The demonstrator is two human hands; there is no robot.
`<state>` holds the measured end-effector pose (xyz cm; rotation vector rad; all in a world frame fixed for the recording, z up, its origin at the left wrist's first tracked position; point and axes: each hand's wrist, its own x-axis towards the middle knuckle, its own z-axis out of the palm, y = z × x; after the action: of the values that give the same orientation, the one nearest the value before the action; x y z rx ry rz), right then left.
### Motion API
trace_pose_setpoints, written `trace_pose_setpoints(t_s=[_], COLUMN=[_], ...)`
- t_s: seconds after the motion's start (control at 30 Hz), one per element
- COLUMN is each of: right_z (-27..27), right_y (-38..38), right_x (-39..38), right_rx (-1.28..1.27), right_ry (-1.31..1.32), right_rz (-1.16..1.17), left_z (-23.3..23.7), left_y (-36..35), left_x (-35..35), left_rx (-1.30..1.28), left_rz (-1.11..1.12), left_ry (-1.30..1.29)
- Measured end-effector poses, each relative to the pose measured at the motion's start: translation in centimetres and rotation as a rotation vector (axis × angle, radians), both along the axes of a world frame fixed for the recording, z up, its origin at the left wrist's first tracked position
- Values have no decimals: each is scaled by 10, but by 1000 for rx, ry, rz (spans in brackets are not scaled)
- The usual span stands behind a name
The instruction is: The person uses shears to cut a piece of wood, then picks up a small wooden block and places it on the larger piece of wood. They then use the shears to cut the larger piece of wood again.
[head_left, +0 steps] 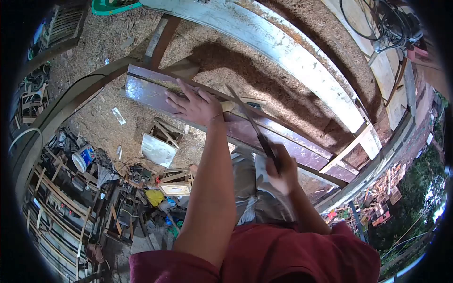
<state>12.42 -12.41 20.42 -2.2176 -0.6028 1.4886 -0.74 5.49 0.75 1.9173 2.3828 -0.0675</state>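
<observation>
My left hand lies flat with fingers spread on a long purplish-brown board. A short pale piece of wood sticks out beside its palm, across the board. My right hand is closed around the dark handle of a long, narrow-bladed tool. The blade slants up and to the left, and its middle passes close by the pale wood's end. Seen nearly edge-on, the blade leaves open whether it is a saw or a knife.
Behind the board, a long whitish plank arches across the view. Wood shavings cover the floor. At lower left are a white bucket and stacked timber frames. A small stool stands below the board. Coiled black cables lie at upper right.
</observation>
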Motion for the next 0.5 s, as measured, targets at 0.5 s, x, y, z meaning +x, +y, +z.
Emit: trace_pose_setpoints(t_s=[0.5], right_z=[-30], right_y=[16], right_x=[-9], right_rx=[106], right_ry=[66], right_rz=[-44], left_z=[-11], left_y=[0], left_x=[-4], left_rx=[65], left_rz=[11], left_ry=[15])
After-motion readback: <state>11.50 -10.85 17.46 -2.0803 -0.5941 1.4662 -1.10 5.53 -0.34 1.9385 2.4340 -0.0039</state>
